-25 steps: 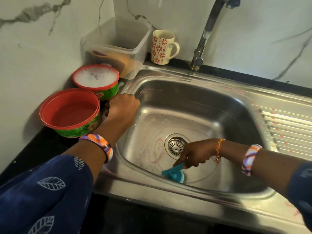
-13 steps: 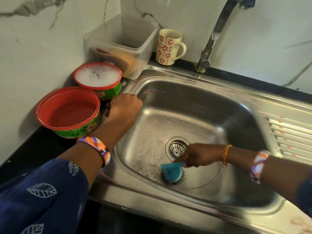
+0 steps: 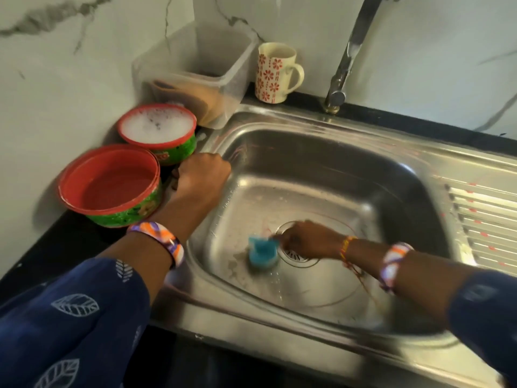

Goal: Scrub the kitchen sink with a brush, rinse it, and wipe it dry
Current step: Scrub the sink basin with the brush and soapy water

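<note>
Her right hand (image 3: 307, 239) grips the blue brush (image 3: 263, 253) beside the drain (image 3: 296, 256); left hand (image 3: 201, 177), seemingly fisted, rests on the steel sink (image 3: 335, 152) rim.

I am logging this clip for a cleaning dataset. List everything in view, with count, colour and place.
sink: one, steel, centre, drainboard on its right
drain: one, steel, basin floor, partly hidden by the right hand
brush: one, blue, on the basin floor left of the drain
tap: one, steel, behind the sink
mug: one, cream with red flowers, behind the sink's left corner
plastic tub: one, clear, back left corner
foamy bowl: one, red rim, green side, left of the sink
water bowl: one, red inside, green side, nearer left
bangles: two, orange, purple and white, one on each wrist
left hand: one, curled over the sink's left rim
right hand: one, holds the brush
</note>
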Demonstrator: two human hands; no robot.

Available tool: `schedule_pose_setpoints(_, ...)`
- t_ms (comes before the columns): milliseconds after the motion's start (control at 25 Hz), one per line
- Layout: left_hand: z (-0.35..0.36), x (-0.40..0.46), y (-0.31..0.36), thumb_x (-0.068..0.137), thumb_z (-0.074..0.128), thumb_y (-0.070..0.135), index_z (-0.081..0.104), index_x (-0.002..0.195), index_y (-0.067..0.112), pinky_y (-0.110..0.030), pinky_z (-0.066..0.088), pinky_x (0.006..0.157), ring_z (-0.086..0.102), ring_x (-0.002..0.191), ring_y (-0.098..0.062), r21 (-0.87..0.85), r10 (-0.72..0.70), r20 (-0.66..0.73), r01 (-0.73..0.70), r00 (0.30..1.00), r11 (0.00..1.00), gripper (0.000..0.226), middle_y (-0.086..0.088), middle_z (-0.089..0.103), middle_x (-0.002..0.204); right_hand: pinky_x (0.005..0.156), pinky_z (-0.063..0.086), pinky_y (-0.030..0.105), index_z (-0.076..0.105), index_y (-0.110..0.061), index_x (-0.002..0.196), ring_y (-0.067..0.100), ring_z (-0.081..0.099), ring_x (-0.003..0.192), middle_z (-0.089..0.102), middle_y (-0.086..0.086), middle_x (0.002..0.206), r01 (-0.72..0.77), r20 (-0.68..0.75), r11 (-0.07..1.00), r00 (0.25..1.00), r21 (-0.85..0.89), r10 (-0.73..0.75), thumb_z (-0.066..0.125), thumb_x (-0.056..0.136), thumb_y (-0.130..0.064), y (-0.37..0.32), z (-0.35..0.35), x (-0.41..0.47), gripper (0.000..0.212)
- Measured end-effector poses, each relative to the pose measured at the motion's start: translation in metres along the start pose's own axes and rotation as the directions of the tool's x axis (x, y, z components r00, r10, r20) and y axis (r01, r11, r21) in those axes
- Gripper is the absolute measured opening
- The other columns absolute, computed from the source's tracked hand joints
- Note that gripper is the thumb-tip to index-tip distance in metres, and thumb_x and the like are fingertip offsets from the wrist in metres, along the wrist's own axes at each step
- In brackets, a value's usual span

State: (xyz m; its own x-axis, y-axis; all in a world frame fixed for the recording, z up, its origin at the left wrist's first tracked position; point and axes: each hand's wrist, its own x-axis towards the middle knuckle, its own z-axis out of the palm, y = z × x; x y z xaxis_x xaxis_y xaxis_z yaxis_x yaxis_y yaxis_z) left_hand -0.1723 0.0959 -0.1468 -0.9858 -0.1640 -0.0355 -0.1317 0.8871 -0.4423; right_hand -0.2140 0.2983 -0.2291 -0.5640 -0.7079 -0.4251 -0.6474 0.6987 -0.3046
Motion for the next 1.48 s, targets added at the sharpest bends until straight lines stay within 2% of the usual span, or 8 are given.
schedule_pose_setpoints(120, 0.0, -0.003, 0.004, 0.093, 0.055, 0.008, 0.061, 0.118, 0.008, -0.037, 0.052, 0.074, 0.06, 0.11, -0.031, 0.005, -0.033, 0.028, 0.033, 0.999, 0.999, 0.026, -0.012, 0.06, 0.119, 0.095, 0.043, 0.033, 0.05, -0.028, 0.135, 0.032, 0.053, 0.12, 0.057, 0.01, 0.132, -0.24, -0.258, 0.968, 0.933, 0.071, 0.25, 0.041, 0.096, -0.022, 0.001, -0.016, 0.03, 0.041)
schedule_pose_setpoints(320, 0.001, -0.01, 0.01, 0.091, 0.059, 0.012, 0.061, 0.117, 0.009, -0.034, 0.052, 0.074, 0.06, 0.11, -0.03, 0.04, -0.091, 0.035, 0.09, 0.995, 0.995, 0.026, -0.012, 0.059, 0.119, 0.055, 0.046, 0.019, 0.058, -0.023, 0.129, 0.001, 0.059, 0.058, 0.069, 0.009, 0.08, -0.018, 0.188, 0.947, 0.981, 0.321, -0.045, 0.05, 0.095, -0.02, -0.015, 0.016, -0.036, 0.035)
schedule_pose_setpoints(560, 0.009, -0.031, 0.017, 0.093, 0.052, 0.015, 0.053, 0.126, 0.002, -0.035, 0.052, 0.075, 0.054, 0.113, -0.035, 0.111, -0.185, 0.094, 0.174, 0.978, 0.978, 0.036, -0.024, 0.046, 0.13, 0.091, 0.045, 0.031, 0.058, -0.021, 0.129, 0.03, 0.059, 0.115, 0.063, 0.013, 0.124, -0.143, -0.261, 0.975, 0.948, 0.168, 0.184, 0.046, 0.093, -0.016, 0.034, -0.008, 0.018, 0.038)
schedule_pose_setpoints(760, 0.007, -0.036, 0.014, 0.091, 0.054, 0.016, 0.054, 0.125, 0.003, -0.034, 0.048, 0.071, 0.055, 0.109, -0.034, 0.047, -0.229, 0.106, 0.225, 0.968, 0.973, 0.036, -0.019, 0.046, 0.128, 0.065, 0.039, 0.004, 0.057, -0.017, 0.129, -0.013, 0.06, 0.071, 0.067, -0.009, 0.081, 0.107, 0.074, 0.967, 0.989, 0.233, -0.127, 0.05, 0.095, -0.016, 0.005, 0.024, -0.035, 0.035)
schedule_pose_setpoints(1000, 0.012, -0.036, 0.01, 0.09, 0.058, 0.025, 0.056, 0.124, 0.01, -0.03, 0.036, 0.061, 0.057, 0.105, -0.031, 0.007, -0.233, 0.091, 0.234, 0.968, 0.972, 0.037, -0.014, 0.049, 0.124, 0.095, 0.045, 0.031, 0.06, -0.023, 0.126, 0.029, 0.057, 0.118, 0.062, 0.012, 0.126, -0.112, -0.225, 0.976, 0.962, 0.189, 0.154, 0.046, 0.093, -0.016, 0.027, -0.015, 0.02, 0.037)
schedule_pose_setpoints(1160, 0.012, -0.035, 0.009, 0.09, 0.059, 0.023, 0.056, 0.123, 0.008, -0.031, 0.038, 0.063, 0.057, 0.105, -0.033, -0.02, -0.237, 0.088, 0.239, 0.968, 0.971, 0.037, -0.015, 0.05, 0.122, 0.056, 0.041, 0.002, 0.058, -0.016, 0.128, -0.016, 0.059, 0.059, 0.073, 0.003, 0.09, 0.104, 0.0, 0.917, 0.994, 0.385, -0.113, 0.052, 0.094, -0.012, -0.008, 0.015, -0.003, 0.035)
schedule_pose_setpoints(1280, 0.016, -0.035, 0.007, 0.09, 0.059, 0.025, 0.055, 0.125, 0.009, -0.031, 0.037, 0.063, 0.057, 0.106, -0.033, -0.018, -0.23, 0.077, 0.232, 0.97, 0.973, 0.038, -0.014, 0.05, 0.123, 0.036, 0.031, 0.011, 0.058, -0.026, 0.128, 0.002, 0.036, 0.03, 0.046, -0.006, 0.053, 0.053, 0.315, 0.957, 0.938, 0.286, -0.146, 0.051, 0.095, -0.018, 0.011, 0.01, -0.036, 0.035)
schedule_pose_setpoints(1480, 0.017, -0.031, 0.005, 0.09, 0.058, 0.025, 0.055, 0.124, 0.009, -0.032, 0.041, 0.067, 0.055, 0.108, -0.032, -0.01, -0.208, 0.069, 0.21, 0.976, 0.978, 0.038, -0.013, 0.049, 0.124, 0.079, 0.048, 0.024, 0.057, -0.03, 0.129, 0.009, 0.064, 0.084, 0.071, -0.009, 0.094, 0.169, 0.214, 0.985, 0.962, 0.027, -0.171, 0.05, 0.095, -0.03, 0.015, 0.01, -0.04, 0.034)
